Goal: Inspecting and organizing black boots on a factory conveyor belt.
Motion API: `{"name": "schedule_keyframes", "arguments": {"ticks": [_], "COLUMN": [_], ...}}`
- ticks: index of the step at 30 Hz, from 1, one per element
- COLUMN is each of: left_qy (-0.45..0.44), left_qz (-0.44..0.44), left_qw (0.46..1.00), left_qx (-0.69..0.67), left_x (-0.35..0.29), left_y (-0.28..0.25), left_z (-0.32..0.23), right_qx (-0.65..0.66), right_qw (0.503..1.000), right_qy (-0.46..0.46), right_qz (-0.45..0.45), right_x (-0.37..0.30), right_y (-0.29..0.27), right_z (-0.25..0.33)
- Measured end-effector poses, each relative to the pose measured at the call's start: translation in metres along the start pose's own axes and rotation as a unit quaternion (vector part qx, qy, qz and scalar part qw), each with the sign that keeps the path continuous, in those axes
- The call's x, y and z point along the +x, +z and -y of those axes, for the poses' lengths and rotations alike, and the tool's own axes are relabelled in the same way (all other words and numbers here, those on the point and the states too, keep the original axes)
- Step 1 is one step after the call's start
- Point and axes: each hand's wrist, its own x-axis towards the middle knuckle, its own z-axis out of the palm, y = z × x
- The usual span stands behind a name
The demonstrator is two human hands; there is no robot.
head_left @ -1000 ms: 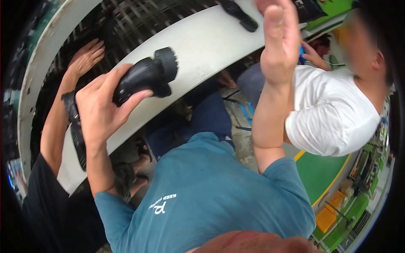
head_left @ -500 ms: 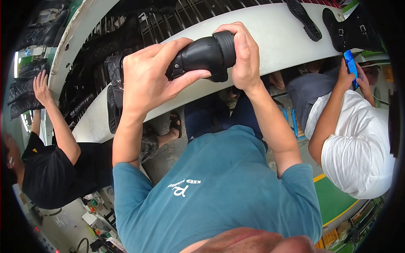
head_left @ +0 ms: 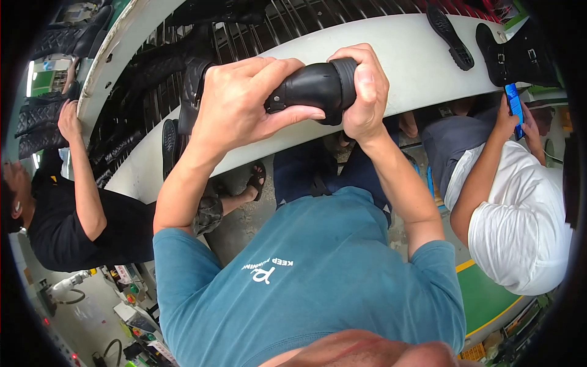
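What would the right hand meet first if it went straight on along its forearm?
The right hand already appears against the black boot, so that comes first. Beyond it, the white work surface seems next, though depth is unclear.

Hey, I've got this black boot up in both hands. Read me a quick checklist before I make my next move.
1. Left hand gripping the black boot: ok, the thumb lies along its near side.
2. Right hand on the boot's ridged sole: ok, it cups that end.
3. Sole joined evenly all round: cannot tell, the hands cover part of the edge.
4. Loose sole on the white table apart from your hands: ok.
5. Other people's hands off the boot: ok; the person in white holds a phone, and the hand of the person in black is well to the left.
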Motion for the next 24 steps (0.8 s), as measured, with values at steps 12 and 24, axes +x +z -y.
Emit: {"name": "schedule_keyframes", "arguments": {"ticks": [12, 24], "left_qy": [0.042, -0.02], "left_qz": [-0.093, -0.063], "left_qw": [0.99, 0.997], "left_qx": [-0.102, -0.042], "left_x": [-0.046, -0.049], "left_y": [0.018, 0.008], "left_z": [0.023, -0.001], "right_qx": [-0.146, -0.131], "right_qw": [0.966, 0.979], "right_qy": [-0.195, -0.092], "right_qz": [0.091, 0.126], "right_x": [0.012, -0.007], "right_y": [0.0, -0.005], "right_z": [0.03, 0.029]}}
